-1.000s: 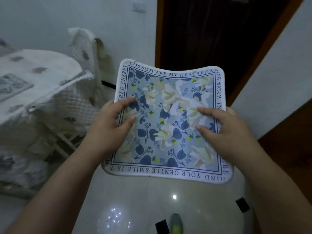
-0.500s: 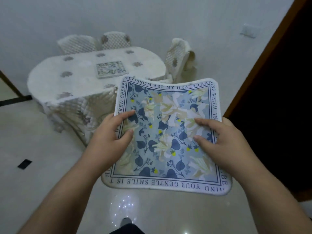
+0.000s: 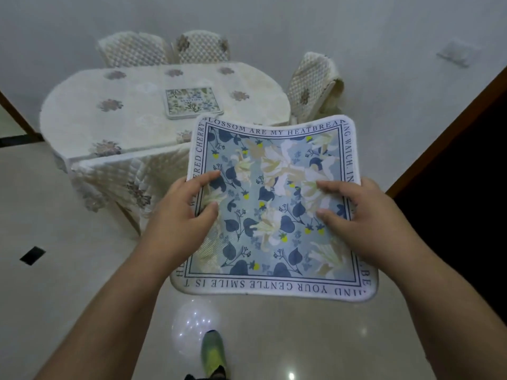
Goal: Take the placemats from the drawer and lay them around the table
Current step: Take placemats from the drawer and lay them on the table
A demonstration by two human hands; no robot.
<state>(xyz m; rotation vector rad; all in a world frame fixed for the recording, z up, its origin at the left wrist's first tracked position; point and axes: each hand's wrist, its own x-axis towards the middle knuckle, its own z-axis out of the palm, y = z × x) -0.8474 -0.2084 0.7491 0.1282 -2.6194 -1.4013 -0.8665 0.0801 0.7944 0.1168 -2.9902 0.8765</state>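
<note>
Holding a square floral placemat point(image 3: 274, 204) flat in mid-air, above the floor point(image 3: 68, 270) and in front of the table point(image 3: 131, 116). Left hand point(image 3: 178, 223) gripping the mat's left edge, thumb and forefinger on top, remaining fingers out of sight beneath. Right hand point(image 3: 365, 223) gripping the right edge the same way, thumb and forefinger pressed on the printed face, rest hidden under the mat. Mat sagging slightly in the middle, far edge curved up at both corners. Blue leaves, cream flowers, lettered border around the rim.

Second placemat point(image 3: 192, 102) already lying flat on the table top, toward the far right part, well apart from the held one. Table oval, covered with a quilted cream cloth hanging over the sides. Three chairs in matching covers: two point(image 3: 131, 49) point(image 3: 203, 46) behind the table at the wall, one point(image 3: 312, 83) at the right end, tilted. Shoe tip point(image 3: 212, 352) visible on the floor, bottom centre. Dark doorway point(image 3: 466, 187) to the right.
</note>
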